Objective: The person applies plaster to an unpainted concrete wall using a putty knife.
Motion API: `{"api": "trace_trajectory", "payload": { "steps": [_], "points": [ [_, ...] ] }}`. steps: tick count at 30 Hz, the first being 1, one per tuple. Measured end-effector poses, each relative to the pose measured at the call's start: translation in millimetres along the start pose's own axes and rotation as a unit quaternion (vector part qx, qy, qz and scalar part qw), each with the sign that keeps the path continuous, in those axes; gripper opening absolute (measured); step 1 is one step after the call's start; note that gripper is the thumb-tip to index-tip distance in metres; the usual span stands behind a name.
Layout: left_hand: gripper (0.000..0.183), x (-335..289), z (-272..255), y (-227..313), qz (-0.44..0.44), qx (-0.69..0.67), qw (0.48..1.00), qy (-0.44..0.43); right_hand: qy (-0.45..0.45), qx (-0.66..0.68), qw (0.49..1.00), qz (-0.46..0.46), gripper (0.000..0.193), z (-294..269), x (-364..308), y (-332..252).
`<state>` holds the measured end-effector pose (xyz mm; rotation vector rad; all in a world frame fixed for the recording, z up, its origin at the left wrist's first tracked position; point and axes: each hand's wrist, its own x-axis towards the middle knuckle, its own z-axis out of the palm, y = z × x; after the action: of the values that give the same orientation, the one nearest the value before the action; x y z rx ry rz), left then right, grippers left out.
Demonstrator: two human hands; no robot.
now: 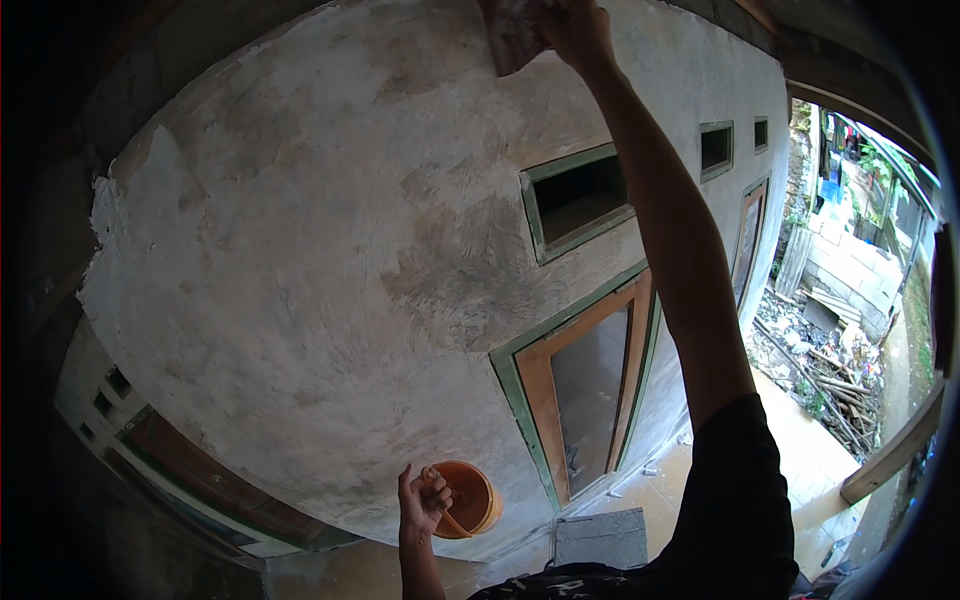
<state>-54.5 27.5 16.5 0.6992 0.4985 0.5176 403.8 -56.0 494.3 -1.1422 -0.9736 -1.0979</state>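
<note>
High up at the top edge, my right hand (578, 32) is closed on a flat reddish-brown piece (512, 40) smeared with white. The piece lies against or very close to the patchy grey-white wall (290, 210); its upper part is cut off by the picture's edge. Low in the middle, my left hand (425, 503) has its fingers curled at the side of an orange bucket (487, 508). The bucket seems to hang from that hand, though its handle is hard to make out. Brownish colour shows inside it. A darker, roughly streaked patch (465, 270) marks the middle of the wall.
A green-framed vent opening (580, 200) and a wooden-framed window (590, 385) lie right of the middle. Below stands a grey block (600, 538) on the tiled floor (665, 485). Outside at the right are rubble and sticks (825, 370) and a wooden beam (890, 450).
</note>
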Motion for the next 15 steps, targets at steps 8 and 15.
{"api": "trace_trajectory", "payload": {
  "steps": [8,15],
  "points": [
    [0.042,-3.4,-3.0,3.0,0.006,-0.003,1.0,0.002,0.033,-0.159,0.987,-0.006,0.03,-11.9,11.4,14.0],
    [0.043,-5.5,-11.3,4.0,0.018,-0.007,1.0,0.012,0.016,-0.286,0.947,-0.147,0.016,49.4,-36.7,-49.4]
  ]
}}
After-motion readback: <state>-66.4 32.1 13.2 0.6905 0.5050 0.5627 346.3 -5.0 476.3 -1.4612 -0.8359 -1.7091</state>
